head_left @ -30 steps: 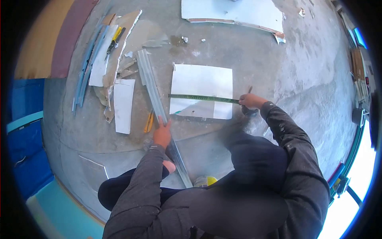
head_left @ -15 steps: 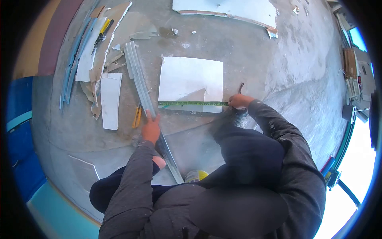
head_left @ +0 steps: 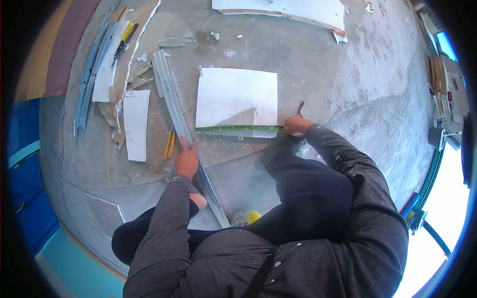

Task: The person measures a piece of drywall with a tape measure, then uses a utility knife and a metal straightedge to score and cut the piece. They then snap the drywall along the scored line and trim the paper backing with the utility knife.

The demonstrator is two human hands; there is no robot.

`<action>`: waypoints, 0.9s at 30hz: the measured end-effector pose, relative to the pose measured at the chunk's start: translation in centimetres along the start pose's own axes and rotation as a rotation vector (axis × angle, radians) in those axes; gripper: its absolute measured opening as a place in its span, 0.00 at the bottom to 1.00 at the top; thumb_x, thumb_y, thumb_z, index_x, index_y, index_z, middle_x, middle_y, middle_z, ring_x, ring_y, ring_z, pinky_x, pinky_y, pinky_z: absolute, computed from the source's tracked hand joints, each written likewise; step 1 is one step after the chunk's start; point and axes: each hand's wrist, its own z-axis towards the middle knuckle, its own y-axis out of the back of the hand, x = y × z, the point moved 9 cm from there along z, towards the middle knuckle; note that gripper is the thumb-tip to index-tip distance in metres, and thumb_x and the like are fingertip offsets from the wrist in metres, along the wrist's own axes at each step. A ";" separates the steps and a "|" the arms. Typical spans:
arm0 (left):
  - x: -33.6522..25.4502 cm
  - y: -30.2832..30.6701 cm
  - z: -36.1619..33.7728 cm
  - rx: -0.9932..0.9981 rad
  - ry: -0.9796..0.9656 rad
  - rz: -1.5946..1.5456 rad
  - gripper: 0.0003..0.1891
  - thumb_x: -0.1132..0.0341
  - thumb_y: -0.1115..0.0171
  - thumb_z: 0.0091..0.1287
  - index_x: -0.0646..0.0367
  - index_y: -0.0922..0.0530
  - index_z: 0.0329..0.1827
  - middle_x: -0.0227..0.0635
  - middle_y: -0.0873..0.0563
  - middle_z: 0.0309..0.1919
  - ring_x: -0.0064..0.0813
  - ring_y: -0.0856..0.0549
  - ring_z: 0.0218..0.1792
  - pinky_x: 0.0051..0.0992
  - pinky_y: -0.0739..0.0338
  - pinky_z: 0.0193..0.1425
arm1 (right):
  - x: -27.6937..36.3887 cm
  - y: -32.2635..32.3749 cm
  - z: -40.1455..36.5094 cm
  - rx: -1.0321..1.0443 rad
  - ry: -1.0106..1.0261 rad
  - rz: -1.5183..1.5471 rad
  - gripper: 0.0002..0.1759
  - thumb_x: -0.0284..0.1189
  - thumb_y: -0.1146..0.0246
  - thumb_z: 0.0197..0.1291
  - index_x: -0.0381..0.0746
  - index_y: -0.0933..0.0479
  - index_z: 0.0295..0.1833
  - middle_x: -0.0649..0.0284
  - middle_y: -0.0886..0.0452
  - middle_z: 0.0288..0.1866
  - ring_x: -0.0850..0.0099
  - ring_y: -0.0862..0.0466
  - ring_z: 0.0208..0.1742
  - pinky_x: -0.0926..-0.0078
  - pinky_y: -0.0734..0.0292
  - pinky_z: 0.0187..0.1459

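Observation:
A green tape measure [head_left: 238, 128] is drawn out across the lower part of a white rectangular board [head_left: 233, 94] lying on the floor. My right hand [head_left: 297, 126] is closed around the tape's right end, and a dark strap sticks up beside it. The case is mostly hidden in my fingers. The tape's left end lies at the board's left edge. My left hand [head_left: 187, 160] grips a long metal channel [head_left: 171, 99] that slants along the board's left side, with thumb and finger on either side of it. A yellow utility knife [head_left: 170, 144] lies just left of this channel.
Board offcuts [head_left: 135, 124] and more metal strips [head_left: 92, 74] lie at the left, with yellow-handled snips [head_left: 125, 42] on top. A large white board [head_left: 283, 11] is at the far end. A bucket [head_left: 245, 217] stands by my legs.
The view has shifted very slightly. Both hands, the tape measure and the metal channel stay in nearly the same places; my head no longer blurs over my lap.

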 end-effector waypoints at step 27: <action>-0.2 0.1 0.1 -0.024 -0.033 0.034 0.34 0.69 0.41 0.63 0.39 0.31 0.77 0.63 0.50 0.80 0.54 0.11 0.35 0.44 0.16 0.39 | 0.1 0.1 -0.3 -0.012 0.068 -0.020 0.21 0.37 0.45 0.64 0.33 0.14 0.46 0.43 0.15 0.49 0.46 0.16 0.53 0.53 0.23 0.55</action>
